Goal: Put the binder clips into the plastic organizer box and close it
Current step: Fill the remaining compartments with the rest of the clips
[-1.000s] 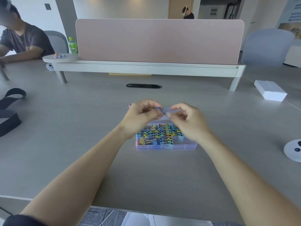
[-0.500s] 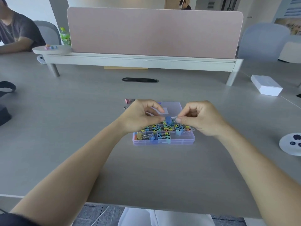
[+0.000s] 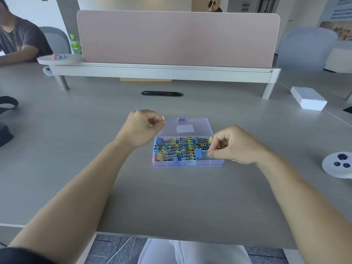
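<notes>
Organizer box (image 3: 188,164) sits centre frame, long axis left–right, lid (image 3: 185,128) open flat toward the top. The right hand (image 3: 236,146) is nearer the trays and pinches a blue binder clip (image 3: 198,153) by its wire handles over the lower-right compartment, so the drop looks to be straight down. Left hand (image 3: 142,126) is at the lid's upper-left corner, fingers curled; holding anything, cannot tell.

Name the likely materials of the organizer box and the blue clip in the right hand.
The organizer box: clear, purple-tinted glossy plastic; clips show through its front wall. The blue binder clip pinched by the right hand: likely painted sheet metal, matte, with a silvery wire handle; too small to be sure.
</notes>
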The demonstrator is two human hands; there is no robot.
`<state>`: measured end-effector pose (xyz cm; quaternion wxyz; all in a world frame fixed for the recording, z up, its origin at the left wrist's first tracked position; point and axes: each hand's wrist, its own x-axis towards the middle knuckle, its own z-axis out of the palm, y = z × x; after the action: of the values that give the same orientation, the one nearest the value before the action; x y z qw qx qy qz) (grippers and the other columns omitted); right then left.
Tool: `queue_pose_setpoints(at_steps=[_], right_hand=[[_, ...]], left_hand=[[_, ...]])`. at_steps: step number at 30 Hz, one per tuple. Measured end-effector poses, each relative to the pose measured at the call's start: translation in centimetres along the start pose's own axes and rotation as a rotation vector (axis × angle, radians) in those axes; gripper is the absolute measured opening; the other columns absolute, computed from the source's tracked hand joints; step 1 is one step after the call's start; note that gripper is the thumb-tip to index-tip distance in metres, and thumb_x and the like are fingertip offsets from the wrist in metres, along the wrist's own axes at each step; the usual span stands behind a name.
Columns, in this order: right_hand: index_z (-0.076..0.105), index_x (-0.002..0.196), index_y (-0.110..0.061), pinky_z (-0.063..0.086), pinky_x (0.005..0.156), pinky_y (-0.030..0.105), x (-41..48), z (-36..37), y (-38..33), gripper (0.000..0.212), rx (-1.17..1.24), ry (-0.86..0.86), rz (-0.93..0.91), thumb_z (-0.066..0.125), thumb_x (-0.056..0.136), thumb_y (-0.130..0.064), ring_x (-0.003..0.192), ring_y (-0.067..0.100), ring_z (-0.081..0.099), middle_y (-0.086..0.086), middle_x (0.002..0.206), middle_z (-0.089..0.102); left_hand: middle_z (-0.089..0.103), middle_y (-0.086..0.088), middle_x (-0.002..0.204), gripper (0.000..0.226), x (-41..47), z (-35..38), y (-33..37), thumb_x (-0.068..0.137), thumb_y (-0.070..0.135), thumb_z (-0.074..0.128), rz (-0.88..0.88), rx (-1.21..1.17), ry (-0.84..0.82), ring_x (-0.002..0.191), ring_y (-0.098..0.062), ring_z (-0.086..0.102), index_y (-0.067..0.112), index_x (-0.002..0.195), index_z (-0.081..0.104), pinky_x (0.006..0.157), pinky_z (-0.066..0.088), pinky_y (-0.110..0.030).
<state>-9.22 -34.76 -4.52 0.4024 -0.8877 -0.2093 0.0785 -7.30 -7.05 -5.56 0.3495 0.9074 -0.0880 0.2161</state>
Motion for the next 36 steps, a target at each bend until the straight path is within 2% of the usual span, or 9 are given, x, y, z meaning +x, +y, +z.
queue_pose_setpoints(at_steps=[3, 7, 10, 13, 17, 26, 30, 33, 36], right_hand=[[0.073, 0.068, -0.02, 0.038, 0.057, 0.031, 0.1, 0.0, 0.0, 0.008, -0.024, -0.03, -0.009, 0.078, 0.075, -0.018, 0.055, 0.015, 0.047, 0.01, 0.07, 0.069], [0.076, 0.072, -0.027, 0.038, 0.056, 0.028, 0.1, 0.3, 0.1, 0.005, -0.113, -0.047, -0.003, 0.078, 0.077, -0.027, 0.054, 0.013, 0.046, -0.003, 0.063, 0.065], [0.076, 0.076, -0.031, 0.04, 0.056, 0.02, -0.2, 0.3, -0.3, 0.006, -0.238, -0.027, -0.019, 0.073, 0.081, -0.03, 0.053, 0.003, 0.05, -0.015, 0.061, 0.064], [0.075, 0.082, -0.032, 0.051, 0.069, 0.029, -0.6, 0.9, -1.0, 0.013, -0.438, 0.012, -0.086, 0.062, 0.086, -0.031, 0.074, 0.0, 0.059, -0.02, 0.078, 0.065], [0.073, 0.095, -0.034, 0.049, 0.076, 0.034, -1.1, 1.4, -1.9, 0.024, -0.612, -0.016, -0.103, 0.051, 0.088, -0.027, 0.088, 0.009, 0.054, -0.018, 0.1, 0.051], [0.076, 0.096, -0.034, 0.046, 0.073, 0.031, -0.7, 1.3, -1.8, 0.041, -0.551, -0.002, -0.081, 0.043, 0.086, -0.013, 0.079, -0.008, 0.045, -0.025, 0.087, 0.048], [0.075, 0.096, -0.028, 0.047, 0.071, 0.033, -0.7, 1.6, -1.7, 0.039, -0.587, -0.059, -0.061, 0.042, 0.084, -0.011, 0.077, 0.001, 0.048, -0.024, 0.08, 0.046], [0.074, 0.089, -0.019, 0.045, 0.063, 0.031, -0.3, 1.7, -1.3, 0.037, -0.62, -0.051, -0.039, 0.039, 0.079, -0.013, 0.074, 0.004, 0.053, -0.022, 0.073, 0.05], [0.064, 0.095, -0.011, 0.035, 0.058, 0.03, 0.3, 2.4, -0.7, 0.042, -0.665, -0.019, -0.054, 0.032, 0.068, -0.016, 0.089, 0.031, 0.06, 0.006, 0.091, 0.064]], left_hand=[[0.069, 0.006, 0.088, 0.012, 0.3, -0.4, -2.0, 0.088, 0.023, 0.062, -0.014, 0.138, 0.045, 0.084, -0.012, 0.061, 0.019, 0.083, 0.072, 0.077, 0.046, -0.023], [0.069, 0.006, 0.092, 0.013, 0.7, -0.5, -3.8, 0.088, 0.024, 0.06, -0.025, 0.215, 0.048, 0.086, -0.014, 0.06, 0.021, 0.084, 0.072, 0.075, 0.04, -0.022], [0.068, 0.007, 0.092, 0.014, 0.8, -0.3, -3.8, 0.089, 0.024, 0.059, -0.038, 0.219, 0.05, 0.084, -0.012, 0.058, 0.021, 0.085, 0.072, 0.075, 0.039, -0.02], [0.066, 0.006, 0.091, 0.014, 0.8, -0.2, -3.5, 0.089, 0.024, 0.06, -0.04, 0.223, 0.053, 0.083, -0.011, 0.056, 0.02, 0.086, 0.073, 0.074, 0.036, -0.019], [0.064, 0.006, 0.094, 0.014, 0.8, -0.2, -3.7, 0.09, 0.024, 0.06, -0.036, 0.231, 0.024, 0.083, -0.011, 0.055, 0.019, 0.09, 0.073, 0.074, 0.035, -0.019], [0.065, 0.001, 0.1, 0.017, 0.7, -0.4, -3.7, 0.092, 0.022, 0.057, -0.046, 0.229, -0.008, 0.09, -0.017, 0.058, 0.017, 0.095, 0.073, 0.076, 0.036, -0.02], [0.065, -0.006, 0.114, 0.022, 0.7, -0.5, -3.8, 0.094, 0.018, 0.052, -0.061, 0.267, -0.035, 0.104, -0.024, 0.059, 0.013, 0.101, 0.073, 0.082, 0.038, -0.024], [0.065, -0.007, 0.115, 0.023, 0.9, -1.0, -4.1, 0.094, 0.015, 0.052, -0.017, 0.304, -0.002, 0.107, -0.025, 0.058, 0.014, 0.107, 0.071, 0.099, 0.037, -0.035], [0.061, -0.002, 0.122, 0.025, 2.1, -1.2, -5.3, 0.094, 0.02, 0.05, -0.079, 0.357, -0.06, 0.114, -0.028, 0.052, 0.021, 0.111, 0.068, 0.102, 0.038, -0.04]])
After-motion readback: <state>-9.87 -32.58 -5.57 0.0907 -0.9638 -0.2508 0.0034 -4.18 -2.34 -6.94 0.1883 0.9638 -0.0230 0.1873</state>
